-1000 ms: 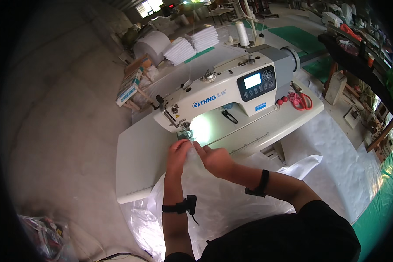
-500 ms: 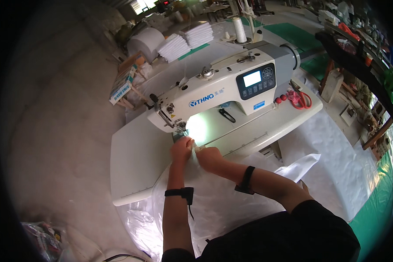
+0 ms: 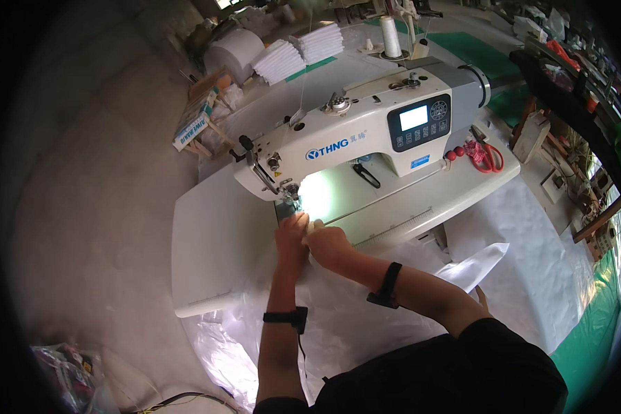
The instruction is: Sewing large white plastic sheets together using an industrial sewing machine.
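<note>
A white sewing machine (image 3: 338,141) stands on its pale table, its lamp lighting the bed beside the needle area (image 3: 293,196). Just in front of the presser foot, my left hand (image 3: 292,238) is closed at the edge of a thin white sheet (image 3: 352,303). My right hand (image 3: 328,246) sits close beside it, fingers pinched on the same sheet. From there the sheet falls over the table's front edge and across my lap. My fingers hide the exact part they grip.
Thread snips (image 3: 367,176) lie on the machine bed. Red-handled scissors (image 3: 490,159) and small red balls (image 3: 455,153) rest at the table's right. Behind stand a thread cone (image 3: 390,38), stacked white sheets (image 3: 279,61) and a large white roll (image 3: 233,52).
The view has shifted slightly, moving the machine a little rightward in the picture. My hands stay together near the presser foot; my left hand has turned slightly, its fingers reaching nearer the foot.
</note>
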`<state>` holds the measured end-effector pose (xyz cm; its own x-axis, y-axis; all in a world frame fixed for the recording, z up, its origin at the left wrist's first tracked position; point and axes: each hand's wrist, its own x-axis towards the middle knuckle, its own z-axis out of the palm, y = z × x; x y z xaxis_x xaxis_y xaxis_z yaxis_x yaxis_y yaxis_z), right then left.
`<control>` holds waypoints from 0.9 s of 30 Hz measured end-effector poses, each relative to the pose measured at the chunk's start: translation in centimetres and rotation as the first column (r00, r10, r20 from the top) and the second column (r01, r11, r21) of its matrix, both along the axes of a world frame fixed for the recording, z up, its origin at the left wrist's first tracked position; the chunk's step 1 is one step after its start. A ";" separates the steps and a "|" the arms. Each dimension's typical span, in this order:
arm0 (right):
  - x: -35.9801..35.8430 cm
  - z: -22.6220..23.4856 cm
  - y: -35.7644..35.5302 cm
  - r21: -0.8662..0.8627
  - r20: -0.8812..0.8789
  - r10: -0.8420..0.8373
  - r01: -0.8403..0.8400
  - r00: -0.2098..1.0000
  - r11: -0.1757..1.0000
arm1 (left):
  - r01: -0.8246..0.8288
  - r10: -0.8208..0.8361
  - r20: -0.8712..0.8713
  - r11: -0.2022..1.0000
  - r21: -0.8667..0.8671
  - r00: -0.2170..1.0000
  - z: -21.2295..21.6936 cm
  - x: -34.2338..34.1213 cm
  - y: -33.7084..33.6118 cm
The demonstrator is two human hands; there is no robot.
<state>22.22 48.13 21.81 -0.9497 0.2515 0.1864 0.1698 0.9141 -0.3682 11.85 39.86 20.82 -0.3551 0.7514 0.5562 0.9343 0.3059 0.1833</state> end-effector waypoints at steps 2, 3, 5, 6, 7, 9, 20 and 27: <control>-0.7 0.3 -0.7 0.012 -0.094 -0.044 0.046 0.995 0.999 | 0.067 -0.067 0.045 0.998 0.001 0.997 -0.1 -2.3 -0.4; -0.9 0.3 -0.8 0.038 -0.122 -0.068 0.073 0.990 0.997 | 0.070 -0.070 0.044 0.998 -0.003 0.997 -0.3 -2.9 -0.3; -1.7 0.4 -0.6 0.060 -0.152 -0.093 0.103 0.984 0.993 | 0.042 -0.043 0.171 0.999 0.005 0.984 -0.8 -4.0 -0.3; -2.0 0.3 -0.5 0.030 -0.147 -0.080 0.085 0.986 0.996 | 0.043 -0.043 0.172 0.999 0.004 0.984 -1.1 -4.5 -0.4; -2.3 0.3 -0.5 0.000 -0.141 -0.065 0.066 0.988 0.998 | 0.017 -0.021 0.166 1.000 0.023 0.986 -1.5 -5.0 -0.5; -2.6 0.1 -0.4 -0.003 -0.124 -0.064 0.064 0.990 0.998 | -0.005 -0.002 0.168 0.999 0.040 0.986 -1.7 -5.2 -0.3; -3.4 0.4 0.2 -0.071 0.019 -0.016 0.017 1.000 0.997 | 0.026 -0.024 -0.018 0.995 0.095 1.000 -0.2 -4.8 -0.4; -2.2 -0.7 1.3 -0.445 -0.091 -0.185 0.126 0.979 0.887 | 0.034 -0.036 0.058 0.999 0.024 0.998 -0.2 -5.1 -2.0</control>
<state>20.02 49.45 21.09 -0.8674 0.4773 0.1404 0.2213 0.6229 -0.7504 6.72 37.85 20.61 -0.3613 0.7512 0.5524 0.9318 0.2683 0.2446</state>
